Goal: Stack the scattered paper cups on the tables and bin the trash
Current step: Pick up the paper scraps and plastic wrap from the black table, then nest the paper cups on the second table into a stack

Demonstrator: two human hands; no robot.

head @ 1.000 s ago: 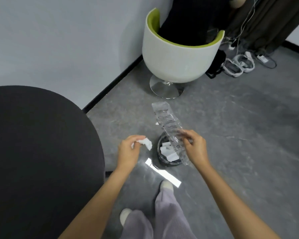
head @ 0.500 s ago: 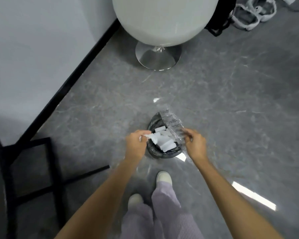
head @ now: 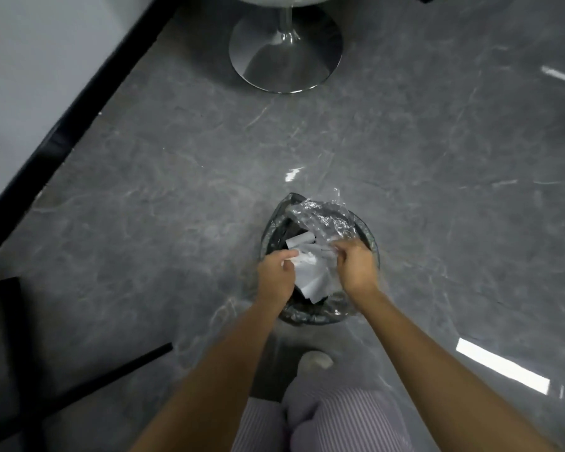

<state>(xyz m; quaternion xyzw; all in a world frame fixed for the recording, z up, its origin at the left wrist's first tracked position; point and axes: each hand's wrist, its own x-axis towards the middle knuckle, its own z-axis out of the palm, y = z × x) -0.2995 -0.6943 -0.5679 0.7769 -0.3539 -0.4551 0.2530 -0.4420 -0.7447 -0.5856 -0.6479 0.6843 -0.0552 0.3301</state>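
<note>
Here left hand [head: 274,275] pinches crumpled tissue [head: 299,258]; right hand [head: 356,269] grips crinkly plastic [head: 323,220].

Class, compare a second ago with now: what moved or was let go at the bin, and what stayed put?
Both hands came down to the bin: left hand and right hand are over its mouth. The clear plastic wrapper, upright before, is crumpled onto the far rim, still in the right fingers. The crumpled tissue is at the left fingertips; held or released, unclear. The bin and chair base stayed put.
</note>
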